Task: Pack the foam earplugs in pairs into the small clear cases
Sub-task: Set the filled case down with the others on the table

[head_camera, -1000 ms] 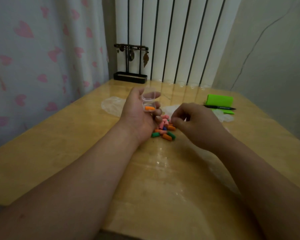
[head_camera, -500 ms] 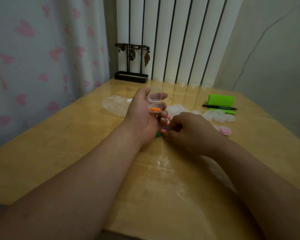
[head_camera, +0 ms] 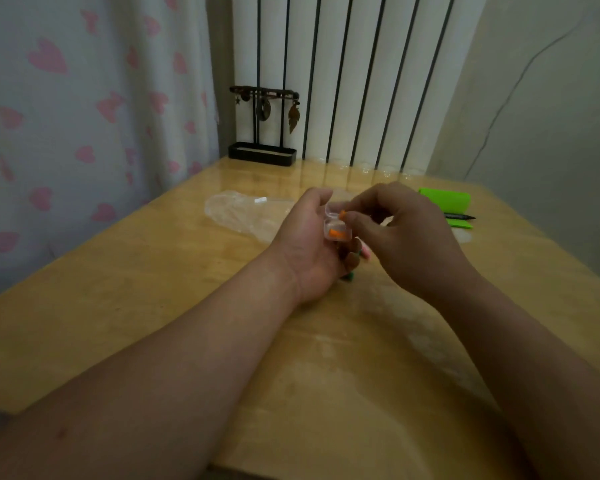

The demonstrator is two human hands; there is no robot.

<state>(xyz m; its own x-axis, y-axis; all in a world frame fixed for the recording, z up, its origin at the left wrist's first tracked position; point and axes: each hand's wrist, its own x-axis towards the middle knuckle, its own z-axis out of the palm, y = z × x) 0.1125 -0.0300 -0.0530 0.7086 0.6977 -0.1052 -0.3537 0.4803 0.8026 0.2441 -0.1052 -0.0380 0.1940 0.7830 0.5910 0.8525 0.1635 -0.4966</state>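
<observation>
Thumb and forefinger of the right hand pinch an orange foam earplug at the mouth of a small clear case, its lid hinged open. The left hand grips the case, thumb on its far side and fingers curled beneath it. A second orange earplug lies inside the case, just below the pinched one. Under the curled fingers of both hands, a few loose earplugs peep out on the wooden table: a pink one and a green one; the rest of the heap is hidden by the hands. Beyond the left thumb lies a crumpled clear plastic bag. Past the right knuckles a bright green object sits with a black pen across it. At the table's far edge stands a dark jewellery stand, backed by a white ribbed radiator, with a curtain printed with pink hearts off to the left.
</observation>
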